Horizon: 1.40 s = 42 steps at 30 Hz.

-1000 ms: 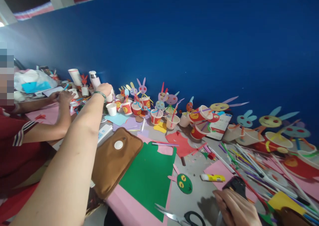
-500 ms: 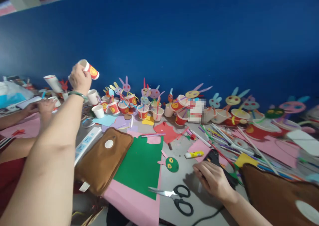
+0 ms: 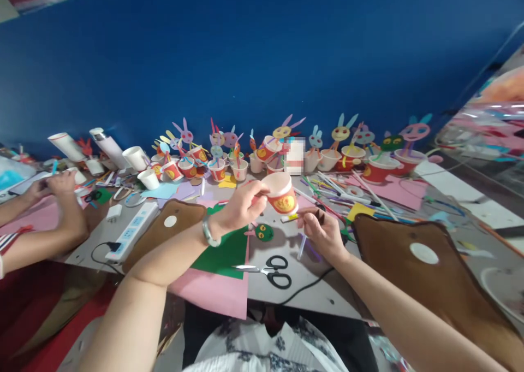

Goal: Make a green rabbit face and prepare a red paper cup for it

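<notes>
My left hand (image 3: 245, 204), with a bangle at the wrist, grips a red and white paper cup (image 3: 282, 194) by its side, above the table. Close to the cup's base, my right hand (image 3: 323, 231) is closed with fingers pinched; a small dark brown bit shows at them, too small to name. Below the cup lies a green paper rabbit face (image 3: 264, 232) with pink ears. Black-handled scissors (image 3: 266, 271) lie open, their blades over a green sheet (image 3: 216, 260). Partly hidden behind my right fingers is a yellow glue stick (image 3: 289, 218).
Paper cups with rabbit faces (image 3: 340, 133) line the blue wall. A brown pouch (image 3: 393, 263) is at right, another (image 3: 180, 213) at left beside a power strip (image 3: 135, 232). Loose pens and sticks (image 3: 335, 192) lie at right. Another person's hands (image 3: 61, 189) work at far left.
My left hand has brought the paper cup from the upper left down to the middle. My right hand has come up toward it. The view has shifted to the right.
</notes>
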Available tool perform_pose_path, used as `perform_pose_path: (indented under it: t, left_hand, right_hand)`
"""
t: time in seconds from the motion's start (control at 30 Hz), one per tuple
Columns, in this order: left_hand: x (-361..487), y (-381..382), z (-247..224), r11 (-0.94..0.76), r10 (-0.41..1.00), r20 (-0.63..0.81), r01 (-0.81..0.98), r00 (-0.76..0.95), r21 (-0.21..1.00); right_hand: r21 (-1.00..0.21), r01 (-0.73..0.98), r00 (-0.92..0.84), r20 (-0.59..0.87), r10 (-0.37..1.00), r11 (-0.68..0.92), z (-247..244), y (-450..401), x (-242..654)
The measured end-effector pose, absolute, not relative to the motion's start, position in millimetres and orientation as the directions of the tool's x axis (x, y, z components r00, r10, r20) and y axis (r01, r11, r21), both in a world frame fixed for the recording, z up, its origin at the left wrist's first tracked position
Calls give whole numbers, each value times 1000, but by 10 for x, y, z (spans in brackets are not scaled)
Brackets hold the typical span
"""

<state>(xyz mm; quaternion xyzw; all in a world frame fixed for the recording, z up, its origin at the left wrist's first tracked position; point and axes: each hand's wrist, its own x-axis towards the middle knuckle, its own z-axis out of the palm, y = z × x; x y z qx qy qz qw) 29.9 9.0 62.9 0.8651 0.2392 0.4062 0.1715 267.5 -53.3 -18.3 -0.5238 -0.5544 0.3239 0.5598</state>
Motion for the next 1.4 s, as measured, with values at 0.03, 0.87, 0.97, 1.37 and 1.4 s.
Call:
perform_pose_path:
  t: [0.03, 0.87, 0.97, 1.37, 1.4]
  left_hand:
    - [385, 63, 552, -805, 573, 595, 251, 564, 538]
    - [598, 54, -31, -346, 815, 395, -191, 424, 919]
    - [657, -27, 22, -124, 743, 252, -242, 620, 962]
    - [741, 26, -39, 353, 894, -131, -493, 428, 795]
    - [733, 52, -40, 383, 888, -163, -495, 430, 780]
  right_hand:
    - [-966, 139, 169, 242, 955, 220, -145, -535, 2664]
    - [-993, -113, -145, 33, 989, 16, -122, -518, 2696]
    - [-998, -66, -169, 36, 985, 25, -129, -554, 2663]
    - [-984, -60, -197, -154, 968, -169, -144, -634, 2682]
    - [-982, -76, -196, -153, 969, -171, -146, -631, 2678]
